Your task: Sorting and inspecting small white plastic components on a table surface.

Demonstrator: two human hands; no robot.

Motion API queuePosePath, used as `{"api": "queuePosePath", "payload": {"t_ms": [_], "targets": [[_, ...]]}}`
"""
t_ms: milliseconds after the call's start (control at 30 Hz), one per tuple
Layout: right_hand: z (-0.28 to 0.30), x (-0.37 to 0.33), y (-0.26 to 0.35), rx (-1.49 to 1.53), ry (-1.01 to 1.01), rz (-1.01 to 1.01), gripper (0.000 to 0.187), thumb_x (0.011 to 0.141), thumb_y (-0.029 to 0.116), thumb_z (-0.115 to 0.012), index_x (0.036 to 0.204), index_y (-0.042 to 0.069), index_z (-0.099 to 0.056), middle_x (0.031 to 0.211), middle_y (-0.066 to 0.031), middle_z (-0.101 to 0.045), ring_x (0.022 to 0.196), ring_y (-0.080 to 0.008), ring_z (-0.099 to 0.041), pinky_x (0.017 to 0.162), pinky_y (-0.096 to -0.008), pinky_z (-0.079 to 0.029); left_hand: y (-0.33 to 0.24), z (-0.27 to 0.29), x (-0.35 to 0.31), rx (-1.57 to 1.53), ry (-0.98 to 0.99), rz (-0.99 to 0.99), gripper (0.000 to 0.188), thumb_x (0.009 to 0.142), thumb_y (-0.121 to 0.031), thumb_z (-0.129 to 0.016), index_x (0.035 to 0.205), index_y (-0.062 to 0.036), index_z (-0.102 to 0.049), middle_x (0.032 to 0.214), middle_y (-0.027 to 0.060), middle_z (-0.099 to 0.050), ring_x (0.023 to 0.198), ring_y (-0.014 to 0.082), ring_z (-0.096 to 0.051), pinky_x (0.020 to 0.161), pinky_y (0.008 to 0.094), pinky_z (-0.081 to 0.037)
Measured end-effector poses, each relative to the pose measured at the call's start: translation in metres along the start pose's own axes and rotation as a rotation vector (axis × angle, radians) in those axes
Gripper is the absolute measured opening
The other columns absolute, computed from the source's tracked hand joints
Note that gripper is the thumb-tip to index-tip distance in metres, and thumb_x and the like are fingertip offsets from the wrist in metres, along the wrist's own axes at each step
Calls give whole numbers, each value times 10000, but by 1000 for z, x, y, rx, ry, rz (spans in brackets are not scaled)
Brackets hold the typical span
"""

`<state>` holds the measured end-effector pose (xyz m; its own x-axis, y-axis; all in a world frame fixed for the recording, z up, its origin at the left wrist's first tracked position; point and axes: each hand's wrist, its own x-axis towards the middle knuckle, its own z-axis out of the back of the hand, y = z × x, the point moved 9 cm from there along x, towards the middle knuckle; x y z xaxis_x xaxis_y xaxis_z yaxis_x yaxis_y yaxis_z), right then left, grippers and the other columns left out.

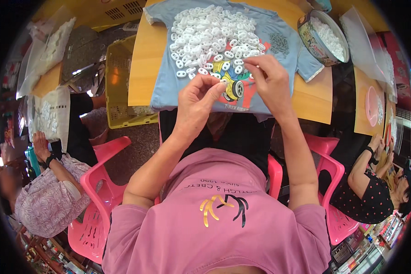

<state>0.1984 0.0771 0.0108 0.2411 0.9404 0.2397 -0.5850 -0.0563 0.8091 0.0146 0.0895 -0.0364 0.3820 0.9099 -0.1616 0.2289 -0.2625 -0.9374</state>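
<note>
My left hand (195, 98) pinches a small white plastic part (223, 81) between thumb and forefinger, over the printed front of a light blue T-shirt (166, 89) spread on the table. To its right, my right hand (273, 84) is raised with thumb and forefinger drawn close together. Whatever those fingertips may hold is too small to make out. Beyond both hands lies a heap of white oval two-holed plastic parts (208, 34), with several loose ones at its near edge. A small pile of thin grey metal pieces (279, 43) rests on the shirt at the right.
A round tin (309, 41) of white parts stands at the table's (317, 98) right. On the left is a yellow plastic crate (116, 82). Pink chairs (100, 182) flank me. One person (55, 187) sits at the left, another (372, 187) at the right.
</note>
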Motion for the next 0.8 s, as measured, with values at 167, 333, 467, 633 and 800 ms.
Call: {"api": "queuePosePath", "payload": {"t_ms": [167,333,467,633,800], "targets": [[-14,6,32,-380,164,316,140,806,116,-714,939,79,-690,870,-83,-622,763,-277,-636,643,-354,-499,1,9,5,-11,-8,-19,149,897,-120,-690,963,-7,-617,871,-6,-619,800,43,-556,723,198,-449],[-24,2,26,-431,227,346,161,806,142,-713,955,88,-681,875,-71,-622,783,-290,-639,657,-372,-507,-3,8,4,-8,-3,-23,151,898,-122,-688,965,-6,-616,863,-8,-614,797,42,-553,720,197,-447],[-25,5,22,-434,212,338,157,810,127,-697,957,75,-678,878,-89,-621,797,-309,-632,663,-381,-506,-3,6,6,-21,11,-23,160,898,-132,-690,964,-5,-617,858,-10,-610,790,38,-550,715,193,-445],[-15,8,3,-175,160,158,155,900,146,-637,994,24,-658,841,-55,-626,722,-193,-626,625,-319,-499,-8,2,8,-36,23,-22,173,900,-151,-690,962,-7,-617,855,-9,-612,782,38,-556,708,196,-456],[-25,-14,-12,540,261,-322,232,992,184,-548,1066,-21,-630,832,-9,-607,683,-63,-546,611,-232,-481,-14,-10,9,-56,46,-11,188,901,-169,-689,962,-9,-611,852,3,-616,759,45,-565,677,208,-487]]}}
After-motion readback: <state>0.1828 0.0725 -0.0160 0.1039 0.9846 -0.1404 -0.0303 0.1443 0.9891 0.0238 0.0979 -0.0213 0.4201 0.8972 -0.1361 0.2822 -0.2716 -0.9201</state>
